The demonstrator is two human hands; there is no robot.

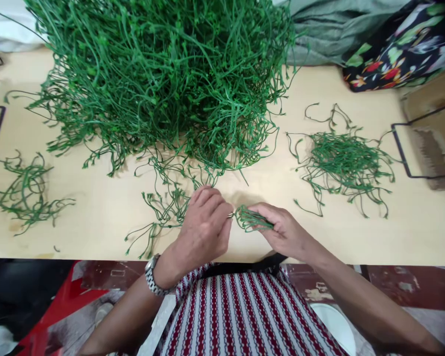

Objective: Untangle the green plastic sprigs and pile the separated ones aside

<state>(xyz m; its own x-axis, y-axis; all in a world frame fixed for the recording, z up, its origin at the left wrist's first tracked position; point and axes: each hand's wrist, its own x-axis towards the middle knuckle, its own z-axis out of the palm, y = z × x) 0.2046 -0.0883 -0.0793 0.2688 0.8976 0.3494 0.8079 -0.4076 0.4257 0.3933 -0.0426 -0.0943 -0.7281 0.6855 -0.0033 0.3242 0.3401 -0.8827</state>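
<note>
Close above the table's front edge, my right hand (284, 230) is closed around a small bundle of thin green artificial stems (251, 218), bent into loops that point left. Facing it, my left hand (206, 223), with a metal watch on the wrist, is closed in a pinch. A thin, shiny tip pokes out between its fingers, close to the looped ends; the rest is hidden in the hand. Loose green stems (161, 210) with small budded tips lie on the table just left of my left hand, some partly behind it.
A large heap of green stems (170, 79) fills the back of the table (267, 249). Smaller piles lie right (346, 160) and left (24, 190). At right are a dark wire frame (400, 148), a cardboard box (435, 133) and a floral cloth (400, 52).
</note>
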